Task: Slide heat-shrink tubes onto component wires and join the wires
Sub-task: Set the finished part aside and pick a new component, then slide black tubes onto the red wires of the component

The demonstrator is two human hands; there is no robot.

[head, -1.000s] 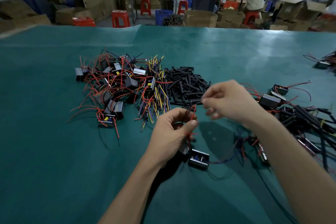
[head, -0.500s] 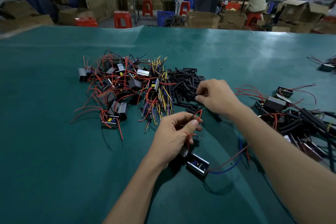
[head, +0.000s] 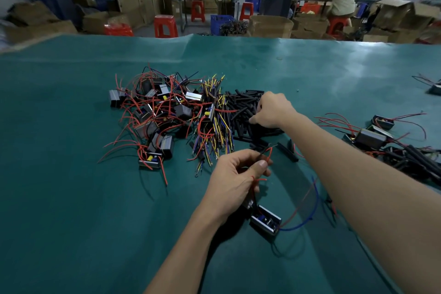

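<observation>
Item: my left hand pinches the component's red wires. My right hand curls into the heat-shrink tube pile; grip unclear. I'd lift one single tube, end first.

Left hand pinches red wires; right hand fingers black tubes.

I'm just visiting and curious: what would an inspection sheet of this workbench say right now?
Surface: green mat covers the table.
Job's things: pile of black heat-shrink tubes; heap of components with red wires; one component by the left hand.
Clutter: finished assemblies at right.
Hands: left hand pinches red wires; right hand reaches into the tubes, grip hidden.
Cables: bundle of yellow and blue leads.
Surroundings: red stools, cardboard boxes, seated people behind.
</observation>
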